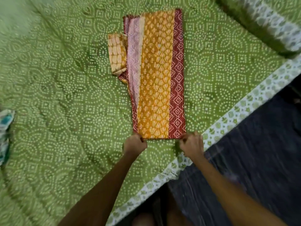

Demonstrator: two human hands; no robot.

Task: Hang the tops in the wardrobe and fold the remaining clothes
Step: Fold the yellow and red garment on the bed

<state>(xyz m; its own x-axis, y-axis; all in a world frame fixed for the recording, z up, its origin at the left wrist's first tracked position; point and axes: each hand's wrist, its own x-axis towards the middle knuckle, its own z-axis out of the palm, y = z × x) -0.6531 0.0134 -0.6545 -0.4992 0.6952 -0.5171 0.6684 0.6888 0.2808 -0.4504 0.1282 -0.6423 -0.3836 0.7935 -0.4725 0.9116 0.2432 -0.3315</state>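
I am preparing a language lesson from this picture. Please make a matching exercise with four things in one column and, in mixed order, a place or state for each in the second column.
Things:
1. left hand
2. right hand
3. folded orange and maroon garment
4. white and teal cloth

Places or states:
A. at the far left edge of the view
B. lies lengthwise on the green bedsheet
C. grips the garment's near right corner
D. grips the garment's near left corner

Pairs: 1-D, 2-C, 3-B, 4-A
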